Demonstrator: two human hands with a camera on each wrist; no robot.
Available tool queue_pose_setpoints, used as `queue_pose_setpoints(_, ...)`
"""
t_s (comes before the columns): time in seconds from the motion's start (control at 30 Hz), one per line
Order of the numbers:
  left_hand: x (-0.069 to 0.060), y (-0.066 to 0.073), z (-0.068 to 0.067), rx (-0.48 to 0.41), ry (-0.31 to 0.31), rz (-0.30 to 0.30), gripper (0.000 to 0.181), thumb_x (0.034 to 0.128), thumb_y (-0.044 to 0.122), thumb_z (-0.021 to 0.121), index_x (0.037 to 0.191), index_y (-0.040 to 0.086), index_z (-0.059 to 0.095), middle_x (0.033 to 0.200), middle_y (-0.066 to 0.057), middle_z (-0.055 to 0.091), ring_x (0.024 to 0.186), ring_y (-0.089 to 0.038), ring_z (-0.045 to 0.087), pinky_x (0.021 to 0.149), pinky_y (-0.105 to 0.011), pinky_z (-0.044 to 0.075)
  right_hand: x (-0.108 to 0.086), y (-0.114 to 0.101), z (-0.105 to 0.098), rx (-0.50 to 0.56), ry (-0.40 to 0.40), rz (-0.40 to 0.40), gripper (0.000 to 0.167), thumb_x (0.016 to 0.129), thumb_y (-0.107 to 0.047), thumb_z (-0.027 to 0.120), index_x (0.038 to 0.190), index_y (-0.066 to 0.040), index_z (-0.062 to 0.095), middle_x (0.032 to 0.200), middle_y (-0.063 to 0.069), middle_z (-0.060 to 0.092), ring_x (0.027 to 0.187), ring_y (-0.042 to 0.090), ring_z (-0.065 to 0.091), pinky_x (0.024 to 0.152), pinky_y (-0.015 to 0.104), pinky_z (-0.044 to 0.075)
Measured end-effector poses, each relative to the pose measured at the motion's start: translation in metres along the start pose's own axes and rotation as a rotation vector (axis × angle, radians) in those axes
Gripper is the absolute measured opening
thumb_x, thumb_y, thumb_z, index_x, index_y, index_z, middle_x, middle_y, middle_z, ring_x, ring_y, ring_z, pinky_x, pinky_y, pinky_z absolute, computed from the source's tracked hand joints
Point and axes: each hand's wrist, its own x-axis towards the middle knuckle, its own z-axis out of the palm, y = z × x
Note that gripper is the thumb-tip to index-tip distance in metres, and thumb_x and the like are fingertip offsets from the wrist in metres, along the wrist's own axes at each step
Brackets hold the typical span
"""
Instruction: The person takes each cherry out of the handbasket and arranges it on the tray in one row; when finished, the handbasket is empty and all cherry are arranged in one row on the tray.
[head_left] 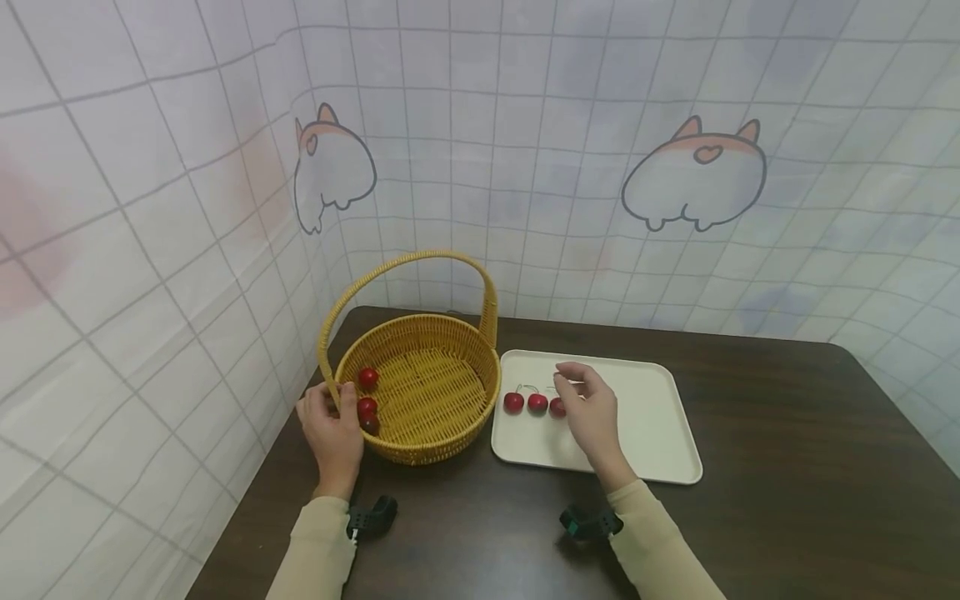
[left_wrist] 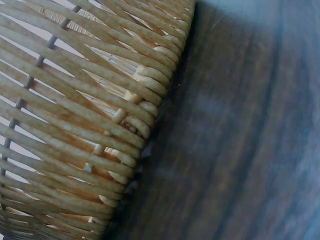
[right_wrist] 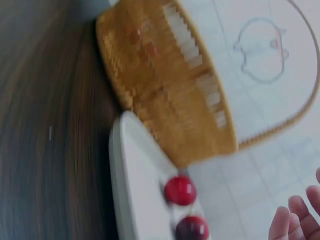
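Observation:
In the head view, my left hand [head_left: 333, 433] grips the left rim of the yellow wicker basket [head_left: 420, 454], thumb inside, beside the handle's base. Three red cherries [head_left: 368, 378] lie inside near that hand. My right hand [head_left: 594, 417] hovers over the white tray [head_left: 652, 433], fingers bent loosely, with nothing visible between them. Below its fingertips is a cherry [head_left: 557, 407], partly covered by the hand; two more cherries [head_left: 537, 403] lie to its left. The left wrist view shows the basket's woven side [left_wrist: 75, 110]. Blurred fingers [right_wrist: 297, 220] and two tray cherries [right_wrist: 180, 190] appear in the right wrist view.
The basket's tall arched handle [head_left: 442, 253] rises above its bowl, just left of the tray. Both stand on a dark wooden table [head_left: 787, 450]. A white gridded cloth [head_left: 555, 192] with cartoon animals hangs behind and along the left side.

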Motion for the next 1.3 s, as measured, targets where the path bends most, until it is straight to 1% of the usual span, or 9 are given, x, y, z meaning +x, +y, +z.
queue_pose_setpoints(0.13,0.001,-0.001,0.0,-0.013,-0.004,0.013,0.027,0.0968,0.024,0.063,0.095,-0.003,0.058,0.082,-0.011,0.049,0.085,-0.017,0.037,0.077,-0.032,0.026,-0.005,-0.014,0.019,0.106,-0.066,-0.017,0.021,0.095,-0.01,0.062,0.114,-0.001,0.066,0.11,0.014,0.066,0.071,0.011,0.061,0.064,0.022,0.049)
queue_pose_setpoints(0.2,0.0,-0.001,0.0,-0.018,-0.003,0.018,0.032,0.0979,0.028,0.061,0.096,-0.003,0.058,0.081,-0.011,0.049,0.086,-0.012,0.037,0.077,-0.032,0.026,-0.008,-0.02,0.03,0.135,-0.101,-0.028,0.02,0.095,-0.007,0.061,0.113,0.002,0.066,0.109,0.017,0.067,0.074,0.014,0.063,0.064,0.022,0.049)
queue_pose_setpoints(0.37,0.0,0.0,0.0,-0.021,0.003,0.038,0.045,0.1014,0.038,0.05,0.097,-0.007,0.058,0.082,-0.013,0.05,0.088,-0.007,0.035,0.08,-0.034,0.025,-0.012,-0.03,0.06,0.177,-0.205,-0.087,0.02,0.096,-0.006,0.059,0.114,0.003,0.064,0.108,0.02,0.066,0.087,0.034,0.063,0.068,0.024,0.051)
queue_pose_setpoints(0.43,0.0,0.001,-0.001,-0.02,0.01,0.051,0.049,0.1026,0.039,0.046,0.097,-0.008,0.059,0.083,-0.015,0.051,0.088,-0.009,0.035,0.08,-0.035,0.025,-0.013,-0.033,0.072,0.185,-0.25,-0.116,0.02,0.097,-0.008,0.059,0.114,0.001,0.064,0.108,0.018,0.066,0.091,0.036,0.063,0.071,0.026,0.053)
queue_pose_setpoints(0.5,0.0,0.001,-0.001,-0.021,0.018,0.061,0.053,0.1034,0.04,0.043,0.097,-0.009,0.059,0.084,-0.017,0.053,0.087,-0.012,0.036,0.081,-0.036,0.025,-0.015,-0.037,0.082,0.166,-0.292,-0.138,0.02,0.098,-0.012,0.06,0.114,-0.001,0.064,0.108,0.015,0.066,0.093,0.031,0.063,0.075,0.028,0.054)
queue_pose_setpoints(0.7,-0.001,0.002,-0.001,-0.018,0.025,0.056,0.052,0.1054,0.037,0.039,0.096,-0.01,0.059,0.085,-0.019,0.054,0.087,-0.013,0.037,0.079,-0.035,0.025,-0.016,-0.049,0.106,-0.001,-0.373,-0.138,0.02,0.094,-0.02,0.064,0.112,-0.01,0.068,0.105,0.001,0.069,0.093,0.014,0.064,0.081,0.032,0.053)
queue_pose_setpoints(0.93,0.0,0.0,0.002,-0.019,0.039,0.058,0.051,0.1057,0.037,0.039,0.094,-0.009,0.059,0.083,-0.019,0.054,0.086,-0.013,0.037,0.078,-0.034,0.025,-0.012,-0.059,0.125,-0.117,-0.491,-0.13,0.027,0.093,-0.022,0.065,0.116,-0.007,0.067,0.108,0.003,0.069,0.094,0.02,0.065,0.078,0.033,0.053)
queue_pose_setpoints(1.17,0.002,-0.001,-0.001,0.0,0.033,0.056,0.052,0.1051,0.039,0.04,0.092,-0.008,0.058,0.084,-0.02,0.053,0.087,-0.021,0.039,0.079,-0.036,0.026,-0.013,-0.066,0.146,-0.188,-0.608,-0.096,0.028,0.093,-0.026,0.065,0.115,-0.01,0.068,0.109,0.003,0.068,0.094,0.016,0.065,0.076,0.03,0.052)
queue_pose_setpoints(1.3,0.001,-0.005,0.001,0.002,0.041,0.066,0.054,0.1046,0.041,0.039,0.091,-0.008,0.058,0.083,-0.019,0.053,0.085,-0.023,0.039,0.077,-0.038,0.026,-0.011,-0.067,0.159,-0.214,-0.688,-0.125,0.031,0.094,-0.026,0.064,0.119,-0.008,0.067,0.112,0.003,0.068,0.094,0.013,0.064,0.076,0.027,0.051)
